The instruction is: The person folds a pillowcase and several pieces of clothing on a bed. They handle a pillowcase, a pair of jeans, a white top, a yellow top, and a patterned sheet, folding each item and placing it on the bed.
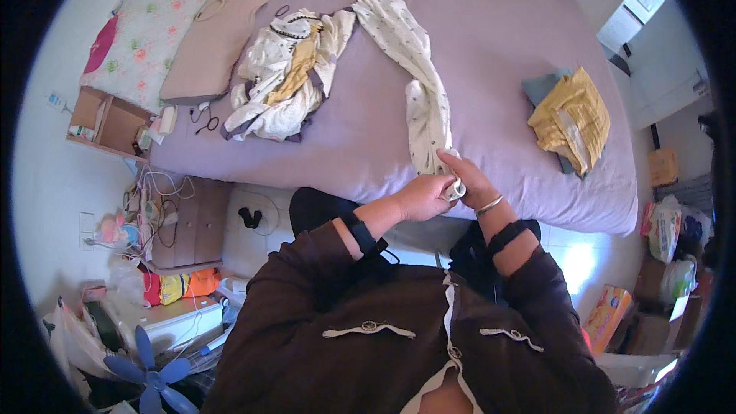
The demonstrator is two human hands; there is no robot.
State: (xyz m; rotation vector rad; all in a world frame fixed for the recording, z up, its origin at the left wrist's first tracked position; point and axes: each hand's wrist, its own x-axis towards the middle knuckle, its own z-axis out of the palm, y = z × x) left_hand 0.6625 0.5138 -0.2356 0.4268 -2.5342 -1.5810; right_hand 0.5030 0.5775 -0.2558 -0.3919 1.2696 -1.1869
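Note:
A long white garment with a small dark print, shaped like trousers (410, 50), stretches from the middle of the bed down to its near edge. My left hand (424, 195) is closed around its near end, fingers partly hidden. My right hand (469, 179) pinches the same end from the right, thumb on top, and the cloth is bunched between both hands. Left of it lies a crumpled heap of white printed clothing (280, 111) with a yellow piece (297, 75) in it. At the right a folded yellow garment (573, 115) rests on a blue-grey one (540, 90).
The bed (491, 77) has a mauve sheet. Black scissors (208, 121) and an open wooden drawer (119, 124) are at the left. A blue fan (153, 378) stands at the lower left. Bags (665, 234) and a carton (609, 314) sit at the right.

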